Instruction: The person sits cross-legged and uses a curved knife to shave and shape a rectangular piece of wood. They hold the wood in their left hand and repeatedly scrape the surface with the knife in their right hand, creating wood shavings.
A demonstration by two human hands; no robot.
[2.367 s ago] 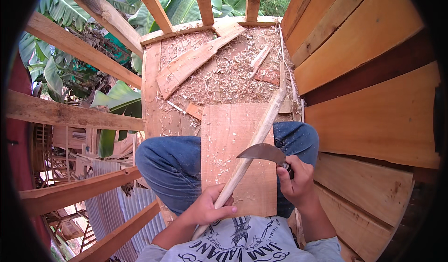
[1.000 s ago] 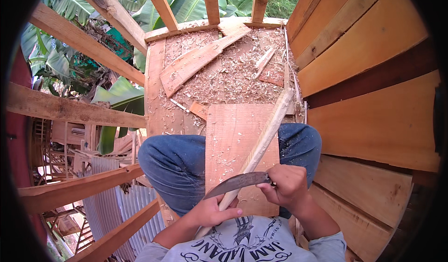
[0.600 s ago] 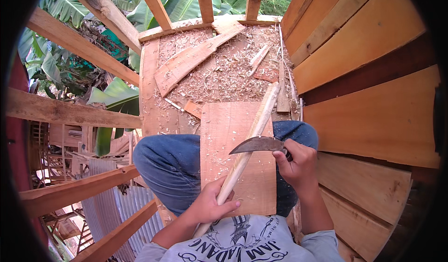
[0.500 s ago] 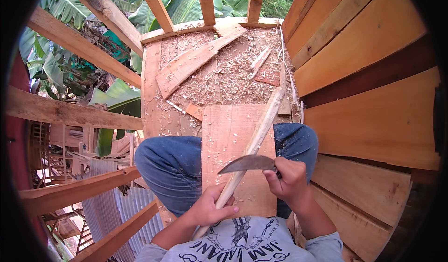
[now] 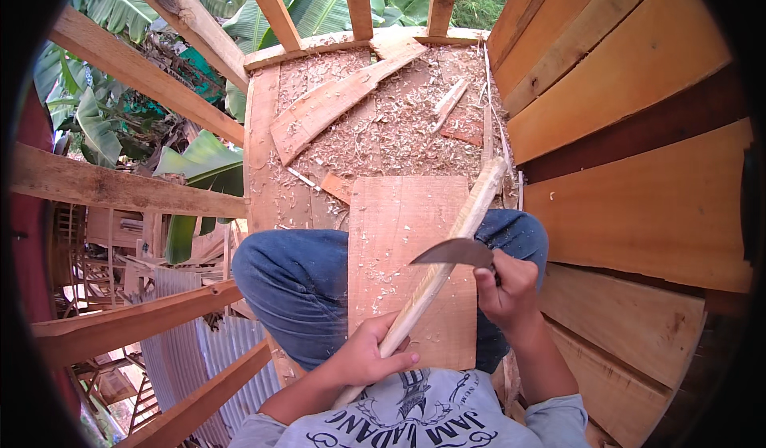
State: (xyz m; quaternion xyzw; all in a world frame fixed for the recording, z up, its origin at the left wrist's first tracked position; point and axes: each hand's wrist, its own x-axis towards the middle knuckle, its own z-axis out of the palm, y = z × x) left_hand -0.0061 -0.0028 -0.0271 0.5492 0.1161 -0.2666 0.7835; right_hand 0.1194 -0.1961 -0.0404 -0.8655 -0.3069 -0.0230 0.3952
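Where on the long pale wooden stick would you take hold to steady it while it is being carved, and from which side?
Take the wooden stick at its near end, from the left, where the left hand holds it: the curved blade crosses mid-length.

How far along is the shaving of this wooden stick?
Much is done: shavings cover the floor and the stick looks pale and rounded. In hand: left hand grips its lower end, right hand holds the curved knife on it. How much remains is unclear.

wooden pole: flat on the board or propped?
Propped aslant: the wooden pole runs from the left hand up across the board; far-end contact unclear.
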